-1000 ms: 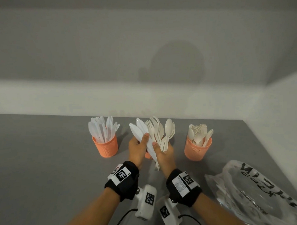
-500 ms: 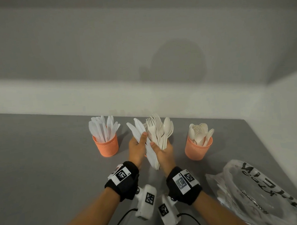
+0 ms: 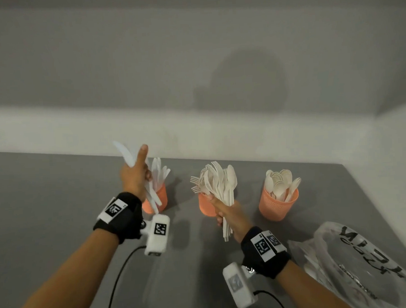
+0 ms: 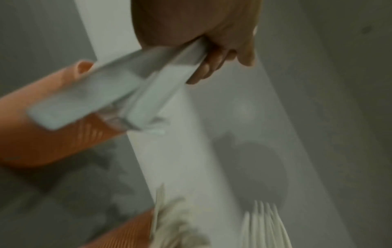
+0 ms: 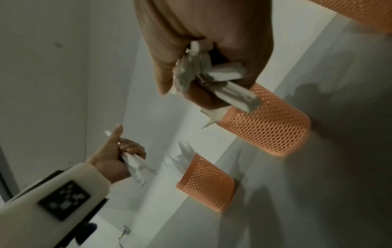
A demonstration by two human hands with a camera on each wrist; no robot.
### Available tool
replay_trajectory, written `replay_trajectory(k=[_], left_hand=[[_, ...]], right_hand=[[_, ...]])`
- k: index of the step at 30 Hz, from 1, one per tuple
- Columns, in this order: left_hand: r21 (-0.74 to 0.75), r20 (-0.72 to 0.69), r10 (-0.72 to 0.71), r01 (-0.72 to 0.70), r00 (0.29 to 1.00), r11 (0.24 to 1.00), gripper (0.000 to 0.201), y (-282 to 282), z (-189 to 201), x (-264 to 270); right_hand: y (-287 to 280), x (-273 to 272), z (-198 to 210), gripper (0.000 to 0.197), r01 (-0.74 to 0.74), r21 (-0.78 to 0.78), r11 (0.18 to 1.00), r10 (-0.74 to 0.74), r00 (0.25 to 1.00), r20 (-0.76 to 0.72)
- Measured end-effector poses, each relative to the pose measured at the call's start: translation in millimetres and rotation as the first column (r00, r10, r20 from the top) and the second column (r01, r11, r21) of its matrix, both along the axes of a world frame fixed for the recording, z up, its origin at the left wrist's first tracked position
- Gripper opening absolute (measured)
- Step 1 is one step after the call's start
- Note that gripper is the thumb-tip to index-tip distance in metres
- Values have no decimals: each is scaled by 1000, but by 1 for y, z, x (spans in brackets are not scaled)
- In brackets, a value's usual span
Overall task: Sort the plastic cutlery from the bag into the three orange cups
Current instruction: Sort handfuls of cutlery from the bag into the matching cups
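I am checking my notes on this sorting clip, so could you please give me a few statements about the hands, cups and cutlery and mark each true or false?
1. The left hand grips white knives by the left cup. True.
2. The right hand is empty. False: it grips a bundle of forks and spoons.
3. The right cup holds spoons. True.
4. The plastic bag lies left of the cups. False: it lies to the right, near the person.
5. The middle cup lies tipped over. False: it stands upright.
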State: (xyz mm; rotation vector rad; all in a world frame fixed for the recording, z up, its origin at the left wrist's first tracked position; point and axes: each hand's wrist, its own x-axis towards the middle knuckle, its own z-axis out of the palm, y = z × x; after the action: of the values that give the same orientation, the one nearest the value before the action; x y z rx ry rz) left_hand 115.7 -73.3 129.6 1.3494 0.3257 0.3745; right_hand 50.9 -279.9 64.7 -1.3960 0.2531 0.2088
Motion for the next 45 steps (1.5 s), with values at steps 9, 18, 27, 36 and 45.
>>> replay_trajectory(k=[9, 18, 27, 36, 45], left_hand=[[129, 222, 98, -129, 970, 983, 36, 35, 21, 45], [233, 177, 55, -96, 983, 968, 50, 31, -28, 61], [413, 196, 34, -114, 980, 904, 26, 37, -70, 56], [922, 265, -225, -178, 938, 344, 30, 43, -77, 51], [990, -44, -97, 57, 994, 133, 82, 34, -58, 39]], right_hand=[[9, 3, 14, 26, -106, 59, 993, 109, 993, -45], [8, 13, 16, 20, -51, 139, 989, 59, 997, -53], [17, 18, 5, 19, -71, 156, 985, 84, 993, -78], [20, 12, 14, 19, -95, 171, 981, 114, 988, -102], [18, 8, 17, 18, -163, 266, 950, 195, 976, -97]])
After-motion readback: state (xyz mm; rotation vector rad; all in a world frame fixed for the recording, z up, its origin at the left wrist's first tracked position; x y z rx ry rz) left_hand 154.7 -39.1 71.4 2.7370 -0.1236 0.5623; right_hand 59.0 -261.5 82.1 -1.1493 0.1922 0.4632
